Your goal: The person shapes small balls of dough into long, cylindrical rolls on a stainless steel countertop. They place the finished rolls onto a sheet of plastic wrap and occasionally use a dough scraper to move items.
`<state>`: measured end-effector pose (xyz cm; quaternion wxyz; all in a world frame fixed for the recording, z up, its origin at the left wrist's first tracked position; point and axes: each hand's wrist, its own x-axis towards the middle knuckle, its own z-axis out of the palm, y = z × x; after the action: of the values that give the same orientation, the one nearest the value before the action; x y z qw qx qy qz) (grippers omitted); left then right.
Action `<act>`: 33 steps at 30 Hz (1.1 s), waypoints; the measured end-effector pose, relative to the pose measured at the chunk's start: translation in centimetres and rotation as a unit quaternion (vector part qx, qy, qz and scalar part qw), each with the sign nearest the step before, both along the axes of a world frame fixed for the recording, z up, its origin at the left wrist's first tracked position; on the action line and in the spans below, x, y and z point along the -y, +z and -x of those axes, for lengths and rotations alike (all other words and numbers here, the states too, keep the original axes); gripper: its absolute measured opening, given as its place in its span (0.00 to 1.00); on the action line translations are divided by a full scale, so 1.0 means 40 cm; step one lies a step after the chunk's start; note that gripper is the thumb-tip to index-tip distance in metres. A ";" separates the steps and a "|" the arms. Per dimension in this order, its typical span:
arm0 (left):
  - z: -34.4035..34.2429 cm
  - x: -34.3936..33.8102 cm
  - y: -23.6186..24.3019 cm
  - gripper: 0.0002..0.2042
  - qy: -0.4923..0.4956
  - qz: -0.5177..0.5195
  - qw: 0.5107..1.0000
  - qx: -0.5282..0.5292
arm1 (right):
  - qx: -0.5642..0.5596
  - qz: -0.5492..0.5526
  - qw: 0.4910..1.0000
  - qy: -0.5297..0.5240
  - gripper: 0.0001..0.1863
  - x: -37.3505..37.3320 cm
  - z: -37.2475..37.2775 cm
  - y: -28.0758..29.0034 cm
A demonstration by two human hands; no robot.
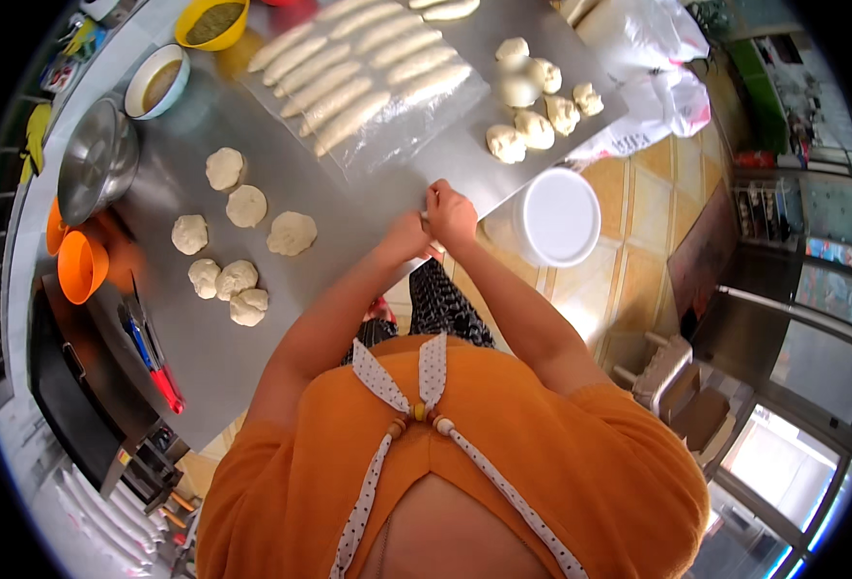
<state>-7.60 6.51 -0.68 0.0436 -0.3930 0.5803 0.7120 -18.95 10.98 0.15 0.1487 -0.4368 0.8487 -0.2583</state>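
Observation:
My left hand [407, 235] and my right hand [452, 214] are together at the front edge of the steel table [344, 246], fingers curled. Pale bits of a piece of dough [438, 248] show between and below them; most of it is hidden. Several flattened dough rounds [246, 206] lie to the left of my hands, some touching one another. Beyond my hands, several long dough strips [339, 89] rest in rows on a clear plastic sheet [373, 145]. At the table's right end sit several lumpy dough pieces [534, 129].
A white-lidded bucket [561, 217] stands beside the table at right, near white plastic bags [643, 106]. Along the left are a metal bowl [97, 159], a light blue bowl [134, 95], a yellow bowl [215, 43], an orange bowl [82, 267] and red-handled tongs [167, 386].

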 end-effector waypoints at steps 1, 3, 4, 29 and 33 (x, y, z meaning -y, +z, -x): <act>-0.022 -0.010 -0.010 0.14 -0.049 -0.056 0.996 -0.043 | -0.057 -0.008 0.998 0.006 0.08 -0.027 -0.034 -0.002; -0.028 -0.003 0.000 0.16 -0.046 0.063 0.997 0.029 | -0.098 0.030 0.993 0.066 0.08 -0.015 -0.010 -0.025; -0.027 0.002 0.004 0.17 -0.042 0.124 0.989 0.061 | -0.119 0.050 0.987 0.097 0.08 0.003 0.012 -0.041; 0.107 -0.017 0.015 0.26 -0.020 0.611 0.786 -0.091 | -0.124 0.029 0.989 0.071 0.31 -0.067 0.047 -0.036; 0.080 -0.062 -0.002 0.32 -0.059 0.592 0.804 0.008 | -0.072 -0.046 0.993 0.085 0.33 -0.149 0.063 -0.025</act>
<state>-10.82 9.00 -0.75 -0.1509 -0.3135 0.9107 0.2226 -21.47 16.92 -0.83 0.1284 -0.5177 0.8279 -0.1732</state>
